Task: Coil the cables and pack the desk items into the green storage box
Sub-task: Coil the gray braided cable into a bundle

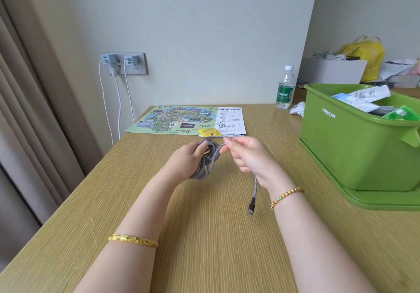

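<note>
My left hand point(186, 159) grips a coil of grey braided cable point(208, 158) held above the middle of the wooden desk. My right hand point(247, 154) pinches the loose strand of the same cable just right of the coil. The cable's free end hangs below my right wrist and finishes in a dark plug point(251, 206). The green storage box point(354, 147) stands on its green lid at the right of the desk, with packets and papers inside.
A printed map sheet point(179, 120) and a white paper point(230, 121) lie at the desk's far edge. A water bottle point(285, 88) and a small white object point(297, 109) stand behind the box. Chargers with white cables point(118, 101) hang from the wall socket at the left.
</note>
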